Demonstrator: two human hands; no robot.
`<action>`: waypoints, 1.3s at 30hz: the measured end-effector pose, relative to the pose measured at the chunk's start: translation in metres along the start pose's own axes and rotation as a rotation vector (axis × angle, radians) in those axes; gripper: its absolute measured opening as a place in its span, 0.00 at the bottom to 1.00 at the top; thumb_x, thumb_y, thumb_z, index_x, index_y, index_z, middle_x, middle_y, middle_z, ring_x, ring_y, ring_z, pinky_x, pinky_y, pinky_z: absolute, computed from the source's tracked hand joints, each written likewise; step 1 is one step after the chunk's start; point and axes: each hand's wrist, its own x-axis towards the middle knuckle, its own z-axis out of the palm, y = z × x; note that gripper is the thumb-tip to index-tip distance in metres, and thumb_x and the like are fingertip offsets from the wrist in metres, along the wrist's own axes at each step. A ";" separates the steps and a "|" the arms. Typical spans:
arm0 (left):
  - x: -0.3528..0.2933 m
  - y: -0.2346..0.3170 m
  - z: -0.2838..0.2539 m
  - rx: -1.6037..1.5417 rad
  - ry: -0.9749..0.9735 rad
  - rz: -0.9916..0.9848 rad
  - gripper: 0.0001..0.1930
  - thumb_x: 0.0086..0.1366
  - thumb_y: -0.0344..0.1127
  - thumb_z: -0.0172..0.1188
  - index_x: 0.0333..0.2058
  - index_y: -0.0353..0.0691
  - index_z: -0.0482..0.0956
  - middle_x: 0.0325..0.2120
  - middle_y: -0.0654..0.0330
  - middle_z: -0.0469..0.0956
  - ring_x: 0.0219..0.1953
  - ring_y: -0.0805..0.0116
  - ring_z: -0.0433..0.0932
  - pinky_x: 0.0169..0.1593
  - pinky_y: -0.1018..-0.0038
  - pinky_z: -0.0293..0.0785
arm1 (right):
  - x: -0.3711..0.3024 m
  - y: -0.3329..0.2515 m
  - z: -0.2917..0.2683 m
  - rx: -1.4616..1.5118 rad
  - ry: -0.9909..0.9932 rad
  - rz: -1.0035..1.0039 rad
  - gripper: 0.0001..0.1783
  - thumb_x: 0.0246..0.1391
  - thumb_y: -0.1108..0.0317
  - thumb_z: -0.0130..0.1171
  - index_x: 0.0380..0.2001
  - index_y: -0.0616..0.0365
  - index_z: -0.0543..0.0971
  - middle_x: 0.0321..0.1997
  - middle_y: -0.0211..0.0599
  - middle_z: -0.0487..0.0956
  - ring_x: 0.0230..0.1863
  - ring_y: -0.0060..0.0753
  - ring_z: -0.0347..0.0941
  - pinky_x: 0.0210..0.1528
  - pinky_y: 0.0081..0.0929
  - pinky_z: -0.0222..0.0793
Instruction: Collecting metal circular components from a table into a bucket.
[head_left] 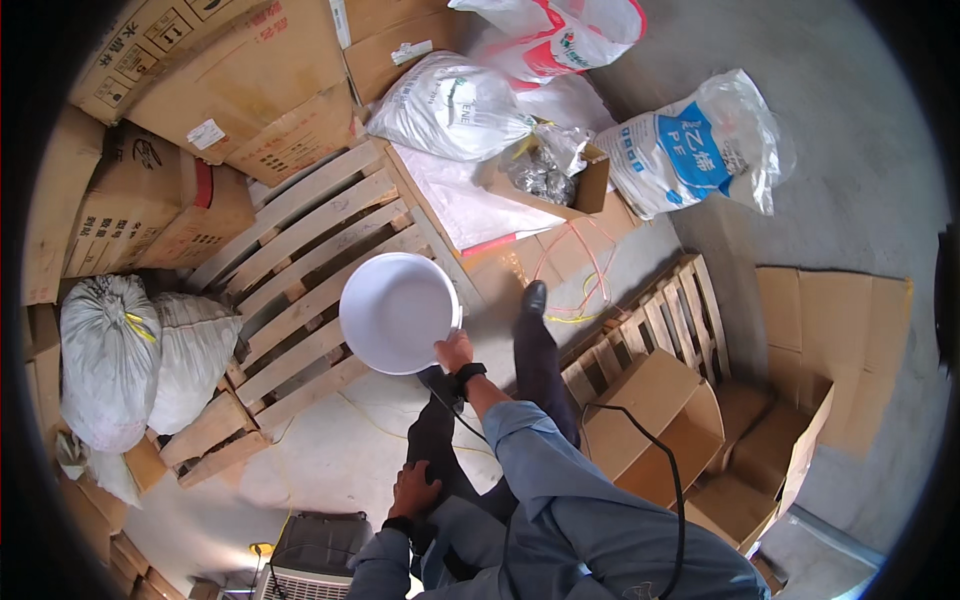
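Note:
My right hand (455, 350) grips the near right edge of a white plastic bucket (395, 312), fingers wrapped over its rim. The bucket tips its wide mouth up toward me, and its smooth inside shows nothing in it. It hangs in front of a wooden pallet (318, 262), above my dark-trousered legs. My left hand (414, 492) lies on my leg at the knee, fingers loosely spread and holding nothing. Dark bands circle both wrists.
Cardboard boxes (250, 90) are stacked at the far left, with tied white sacks (108, 360) below. Ahead are a full white sack (450, 105), an open carton (592, 182) and a blue-and-white bag (680, 150). Open boxes (640, 425) and another pallet (690, 310) stand right.

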 end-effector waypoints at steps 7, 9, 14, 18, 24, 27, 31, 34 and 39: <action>0.031 0.046 -0.006 -0.090 0.152 0.010 0.32 0.53 0.45 0.65 0.57 0.46 0.69 0.55 0.42 0.68 0.57 0.38 0.67 0.58 0.47 0.68 | 0.058 -0.010 0.012 -0.035 -0.083 -0.064 0.34 0.48 0.60 0.64 0.53 0.71 0.65 0.52 0.62 0.77 0.55 0.64 0.74 0.58 0.44 0.70; 0.039 0.065 -0.005 -0.092 0.157 -0.043 0.32 0.53 0.45 0.65 0.57 0.47 0.68 0.56 0.42 0.67 0.58 0.37 0.66 0.58 0.47 0.68 | 0.063 -0.015 0.000 -0.012 -0.181 -0.051 0.36 0.49 0.59 0.64 0.57 0.67 0.65 0.53 0.63 0.77 0.55 0.64 0.73 0.58 0.45 0.70; 0.059 0.140 -0.004 -0.026 0.024 -0.176 0.35 0.53 0.46 0.66 0.60 0.49 0.68 0.57 0.42 0.65 0.60 0.37 0.64 0.60 0.47 0.67 | 0.088 -0.019 -0.076 -0.045 -0.321 -0.080 0.33 0.46 0.62 0.65 0.53 0.71 0.70 0.45 0.57 0.81 0.49 0.52 0.79 0.51 0.40 0.74; 0.075 0.214 -0.001 -0.011 -0.084 -0.264 0.33 0.53 0.47 0.66 0.59 0.47 0.70 0.54 0.42 0.68 0.59 0.37 0.65 0.60 0.48 0.67 | 0.147 0.021 -0.179 0.053 -0.555 -0.017 0.19 0.48 0.62 0.60 0.42 0.61 0.80 0.48 0.56 0.80 0.49 0.55 0.77 0.52 0.44 0.73; 0.143 0.339 -0.006 0.065 -0.003 -0.078 0.21 0.56 0.46 0.64 0.46 0.41 0.79 0.47 0.42 0.74 0.51 0.38 0.72 0.54 0.48 0.72 | 0.305 0.119 -0.413 -0.624 0.127 -0.238 0.23 0.46 0.47 0.69 0.36 0.55 0.81 0.39 0.43 0.82 0.40 0.48 0.80 0.44 0.45 0.77; 0.150 0.384 -0.031 -0.011 0.254 -0.062 0.16 0.58 0.43 0.63 0.41 0.40 0.79 0.42 0.45 0.77 0.46 0.43 0.75 0.49 0.51 0.74 | 0.349 0.064 -0.472 -0.612 0.094 -0.288 0.33 0.46 0.46 0.71 0.46 0.61 0.75 0.40 0.47 0.82 0.41 0.47 0.80 0.45 0.44 0.76; 0.173 0.417 -0.040 -0.281 0.217 -0.120 0.13 0.57 0.38 0.64 0.39 0.41 0.78 0.32 0.51 0.79 0.42 0.49 0.78 0.47 0.55 0.74 | 0.387 -0.041 -0.506 -0.550 0.001 -0.251 0.43 0.42 0.43 0.72 0.52 0.64 0.71 0.49 0.55 0.80 0.52 0.57 0.76 0.54 0.47 0.72; 0.197 0.421 -0.019 -0.338 0.199 -0.089 0.12 0.55 0.38 0.65 0.38 0.43 0.78 0.31 0.54 0.78 0.41 0.50 0.78 0.46 0.55 0.73 | 0.415 -0.102 -0.501 -0.315 -0.037 -0.209 0.59 0.39 0.41 0.74 0.64 0.72 0.61 0.64 0.64 0.68 0.67 0.58 0.64 0.67 0.41 0.61; 0.240 0.421 -0.040 -0.070 0.371 0.063 0.14 0.50 0.37 0.68 0.36 0.47 0.79 0.32 0.57 0.77 0.38 0.52 0.77 0.42 0.56 0.72 | 0.476 -0.145 -0.456 -0.695 0.056 -0.395 0.69 0.35 0.42 0.75 0.69 0.73 0.50 0.71 0.66 0.58 0.73 0.60 0.53 0.73 0.41 0.52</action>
